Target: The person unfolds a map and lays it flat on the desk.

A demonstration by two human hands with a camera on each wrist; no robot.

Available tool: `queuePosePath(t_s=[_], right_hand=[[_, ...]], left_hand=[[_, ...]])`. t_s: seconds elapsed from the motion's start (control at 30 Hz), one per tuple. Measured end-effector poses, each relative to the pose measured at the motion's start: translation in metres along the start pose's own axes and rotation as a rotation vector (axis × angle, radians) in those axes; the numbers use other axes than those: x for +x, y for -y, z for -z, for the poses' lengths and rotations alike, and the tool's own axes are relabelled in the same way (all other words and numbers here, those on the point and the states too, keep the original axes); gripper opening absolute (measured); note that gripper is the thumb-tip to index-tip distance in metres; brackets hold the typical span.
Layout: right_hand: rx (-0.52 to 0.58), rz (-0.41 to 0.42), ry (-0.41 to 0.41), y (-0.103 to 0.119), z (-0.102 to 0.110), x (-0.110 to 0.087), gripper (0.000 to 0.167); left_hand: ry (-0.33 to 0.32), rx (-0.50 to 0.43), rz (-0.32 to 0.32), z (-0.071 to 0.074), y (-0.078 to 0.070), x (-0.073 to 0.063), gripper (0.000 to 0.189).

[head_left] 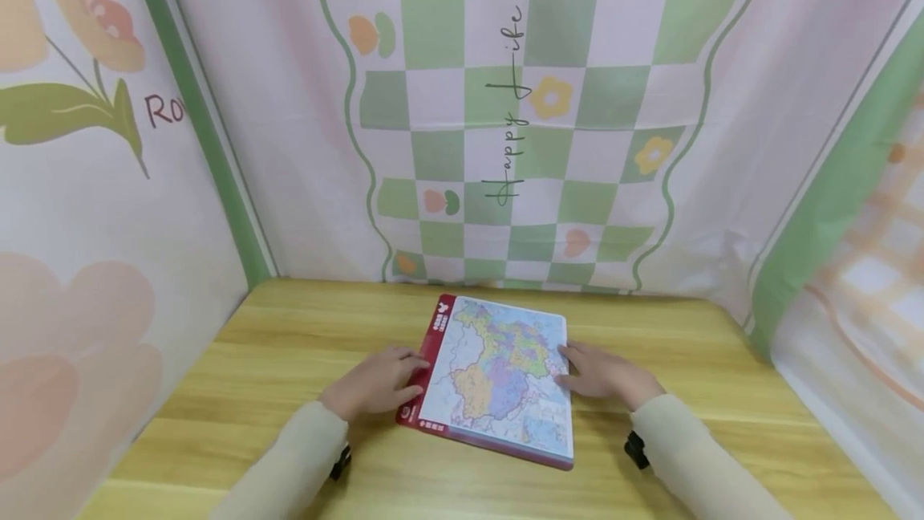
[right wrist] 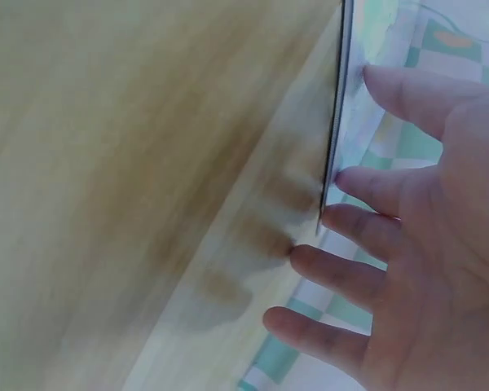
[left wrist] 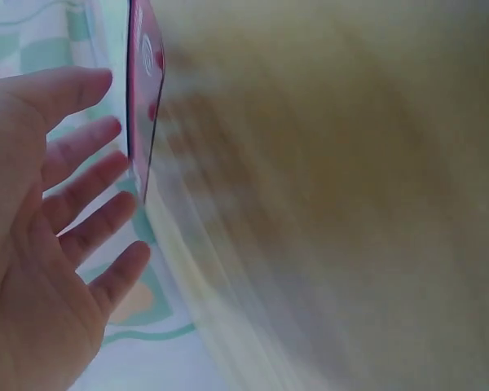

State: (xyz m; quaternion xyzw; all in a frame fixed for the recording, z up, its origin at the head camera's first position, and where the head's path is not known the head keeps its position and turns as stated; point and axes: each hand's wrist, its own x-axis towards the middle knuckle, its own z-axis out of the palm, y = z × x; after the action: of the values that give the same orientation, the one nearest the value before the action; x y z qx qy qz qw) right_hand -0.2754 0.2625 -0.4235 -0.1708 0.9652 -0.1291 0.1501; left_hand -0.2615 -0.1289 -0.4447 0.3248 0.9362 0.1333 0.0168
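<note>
A flat rectangular map board lies slightly turned on the wooden table, showing a multicoloured map and a red border along its left and near sides. At its left side my left hand rests with fingertips on or just over the red border. My right hand lies at the opposite side, with its fingertips at the map's right edge. Both wrist views show the fingers spread and loosely extended beside the board's thin edge, the left hand and the right hand alike. Neither is curled round it.
The wooden table has its far edge against a hanging cloth printed with green checks and flowers. More printed cloth hangs at the left, and another cloth hangs at the right. Dark straps sit at both wrists.
</note>
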Motion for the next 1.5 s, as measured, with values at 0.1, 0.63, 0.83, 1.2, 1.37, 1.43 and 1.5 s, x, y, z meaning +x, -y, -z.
queuePosePath(t_s=[0.1, 0.63, 0.83, 1.2, 1.37, 1.43, 1.5], right_hand=[[0.014, -0.011, 0.004, 0.002, 0.001, -0.007, 0.071], [0.049, 0.042, 0.023, 0.008, -0.002, -0.035, 0.070], [0.046, 0.089, 0.028, 0.009, -0.006, -0.037, 0.068], [-0.047, 0.078, 0.011, 0.012, -0.007, -0.034, 0.061], [-0.095, 0.049, -0.001, 0.014, -0.008, -0.030, 0.058], [-0.100, 0.046, -0.003, 0.015, -0.007, -0.028, 0.058], [-0.094, 0.042, -0.008, 0.016, -0.007, -0.026, 0.057]], left_hand=[[0.008, -0.018, 0.023, -0.001, 0.006, 0.005, 0.049], [0.124, -0.128, 0.116, -0.005, 0.015, 0.023, 0.052], [0.151, -0.131, 0.145, -0.006, 0.015, 0.024, 0.052], [0.164, -0.176, 0.158, -0.004, 0.015, 0.025, 0.053], [0.165, -0.177, 0.142, -0.004, 0.013, 0.022, 0.054], [0.169, -0.185, 0.142, -0.004, 0.011, 0.021, 0.055], [0.172, -0.204, 0.148, -0.003, 0.009, 0.019, 0.056]])
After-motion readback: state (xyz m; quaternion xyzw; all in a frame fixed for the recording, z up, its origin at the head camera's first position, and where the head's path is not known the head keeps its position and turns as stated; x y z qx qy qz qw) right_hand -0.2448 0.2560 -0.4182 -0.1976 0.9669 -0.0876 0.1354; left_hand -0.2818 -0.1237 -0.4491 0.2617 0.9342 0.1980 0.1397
